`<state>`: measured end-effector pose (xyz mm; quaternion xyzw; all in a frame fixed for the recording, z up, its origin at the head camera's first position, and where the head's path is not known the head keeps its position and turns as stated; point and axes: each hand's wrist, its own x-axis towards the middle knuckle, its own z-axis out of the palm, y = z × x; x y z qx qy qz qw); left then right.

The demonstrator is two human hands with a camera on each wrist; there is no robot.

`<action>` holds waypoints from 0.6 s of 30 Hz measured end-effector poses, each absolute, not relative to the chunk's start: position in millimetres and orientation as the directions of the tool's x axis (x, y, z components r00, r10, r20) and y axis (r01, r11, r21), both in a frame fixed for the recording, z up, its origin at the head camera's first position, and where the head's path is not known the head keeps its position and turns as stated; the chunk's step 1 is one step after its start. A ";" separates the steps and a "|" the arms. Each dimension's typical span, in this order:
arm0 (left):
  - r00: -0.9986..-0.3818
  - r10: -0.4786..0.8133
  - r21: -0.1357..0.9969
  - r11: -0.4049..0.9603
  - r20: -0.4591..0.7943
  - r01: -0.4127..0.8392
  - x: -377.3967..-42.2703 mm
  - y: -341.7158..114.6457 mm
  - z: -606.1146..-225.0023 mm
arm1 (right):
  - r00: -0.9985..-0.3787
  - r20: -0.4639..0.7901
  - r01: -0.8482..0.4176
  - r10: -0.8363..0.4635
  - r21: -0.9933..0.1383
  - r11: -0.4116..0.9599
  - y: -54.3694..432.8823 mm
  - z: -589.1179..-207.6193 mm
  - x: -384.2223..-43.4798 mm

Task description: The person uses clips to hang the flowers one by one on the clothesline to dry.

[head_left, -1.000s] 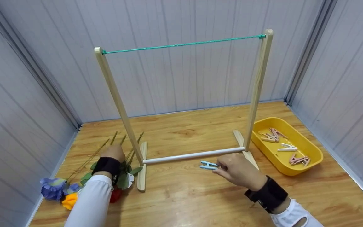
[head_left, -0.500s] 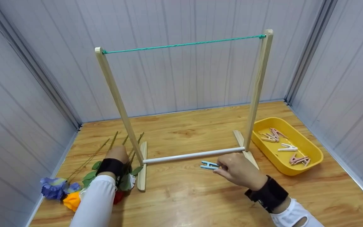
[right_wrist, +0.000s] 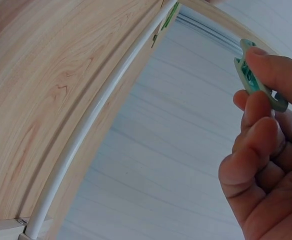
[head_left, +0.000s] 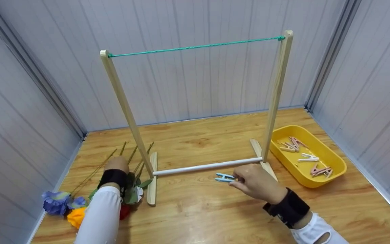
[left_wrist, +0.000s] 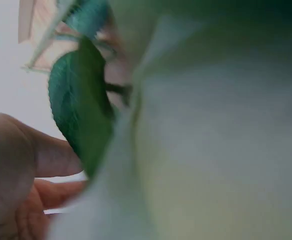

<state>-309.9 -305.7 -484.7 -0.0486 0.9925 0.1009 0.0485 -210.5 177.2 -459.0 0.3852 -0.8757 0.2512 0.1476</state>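
Observation:
In the head view my left hand [head_left: 116,165] is low over a bunch of artificial flowers, among their stems [head_left: 132,154] at the left upright. The left wrist view shows its thumb [left_wrist: 56,156] and fingers near a green leaf [left_wrist: 81,100]; a large pale petal fills the right side. The leaf and petal hide the fingertips, so whether they pinch a stem cannot be seen. My right hand [head_left: 257,183] holds a light blue clothespin [head_left: 224,177] between thumb and fingers, in front of the white crossbar [head_left: 208,167].
A wooden frame [head_left: 127,112] carries a green string [head_left: 195,47] between its uprights. To the right, a yellow tray [head_left: 310,181] contains several pink and white clothespins [head_left: 308,158]. Blue [head_left: 56,202] and orange [head_left: 76,217] blooms lie at front left, and walls enclose the table [head_left: 188,210].
My left hand has shifted slightly right, then back left over the stems, with nearby leaves stirring. My right hand and the clothespin have stayed in place.

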 end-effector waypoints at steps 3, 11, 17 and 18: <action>-0.995 -0.096 0.189 0.977 -0.034 -0.100 -311.8 -311.8 -489.7 | -0.666 0.448 -0.743 -0.596 -0.330 0.582 177.3 -459.2 -210.3; -0.994 -0.111 0.239 0.966 0.023 -0.103 -308.6 -314.9 -494.6 | -0.660 0.451 -0.749 -0.601 -0.329 0.576 176.4 -460.9 -210.0; -0.993 -0.100 0.286 0.952 -0.059 -0.113 -303.0 -325.1 -488.6 | -0.653 0.458 -0.755 -0.604 -0.324 0.570 176.1 -461.3 -210.0; -0.992 -0.098 0.303 0.946 -0.080 -0.118 -302.7 -326.8 -486.0 | -0.656 0.453 -0.752 -0.604 -0.328 0.571 176.2 -461.0 -210.2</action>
